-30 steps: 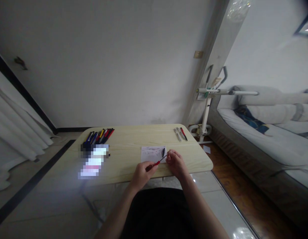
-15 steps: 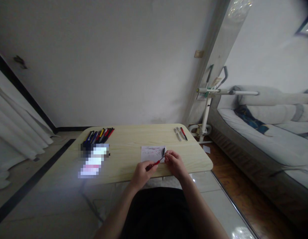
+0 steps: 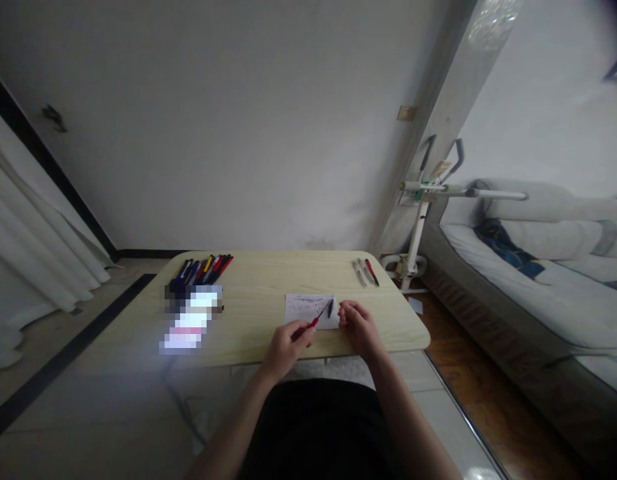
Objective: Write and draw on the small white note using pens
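Observation:
My left hand (image 3: 283,348) pinches a red pen barrel (image 3: 313,323) above the near part of a white sheet of paper (image 3: 298,307). A thin dark rod, looking like a pen refill, sticks out of the barrel's far end, pointing up and right. My right hand (image 3: 359,328) is just off the sheet's right edge, apart from the rod. Its fingers are curled together at the tips; anything small between them is hidden. On the right part of the paper, by the rod's tip, lies a short dark pen part (image 3: 330,308). Writing marks cover the sheet.
Many pens (image 3: 203,269) lie side by side at the table's far left. Below them is a bright, pixelated phone-like screen (image 3: 191,320). Several pens (image 3: 366,273), one red, lie at the far right. The pale wooden table (image 3: 258,273) stands before a wall; exercise equipment (image 3: 416,233) is behind its right corner.
My right hand has come away from the thin rod and shifted slightly right. My left hand still holds the red pen barrel, and the view has shifted a little.

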A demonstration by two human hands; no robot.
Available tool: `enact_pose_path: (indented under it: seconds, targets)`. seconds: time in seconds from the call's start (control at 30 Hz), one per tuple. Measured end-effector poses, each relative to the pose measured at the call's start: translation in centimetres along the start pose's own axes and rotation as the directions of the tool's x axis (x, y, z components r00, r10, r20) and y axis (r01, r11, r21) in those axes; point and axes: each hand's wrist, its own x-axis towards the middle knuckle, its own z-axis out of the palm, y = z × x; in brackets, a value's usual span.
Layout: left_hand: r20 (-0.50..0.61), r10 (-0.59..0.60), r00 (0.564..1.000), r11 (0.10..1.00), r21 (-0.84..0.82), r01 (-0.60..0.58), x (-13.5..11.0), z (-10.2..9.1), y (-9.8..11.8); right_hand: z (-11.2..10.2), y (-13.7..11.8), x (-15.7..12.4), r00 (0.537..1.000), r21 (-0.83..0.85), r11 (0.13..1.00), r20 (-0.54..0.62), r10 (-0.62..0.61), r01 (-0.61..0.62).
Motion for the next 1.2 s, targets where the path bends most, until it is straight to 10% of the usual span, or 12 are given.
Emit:
enact_pose_path:
  seconds: [0.13, 0.3, 0.6, 1.2]
  targets:
    - [-0.031, -0.024, 0.999, 0.997, -0.072, 0.021, 0.1, -0.1, 0.0, -1.4, -0.7, 0.8, 0.995, -0.302, 0.952, -0.063, -0.071, 0.049]
    - [-0.042, -0.054, 0.998, 0.984, -0.171, 0.046, 0.3, -0.1, 0.0, -1.4, -1.2, 1.9, 0.970, -0.731, 0.645, 0.103, -0.220, 0.224]
    - [-0.082, -0.030, 0.996, 0.984, -0.176, 0.015, 0.4, 0.1, -0.4, -1.1, -0.8, 2.4, 0.863, -0.863, 0.131, 0.453, -0.223, 0.487]
    - [-0.017, -0.059, 0.998, 0.981, -0.184, 0.055, 0.2, 0.0, -0.3, -0.6, -1.0, 2.1, 0.866, -0.874, 0.049, 0.469, -0.172, 0.483]
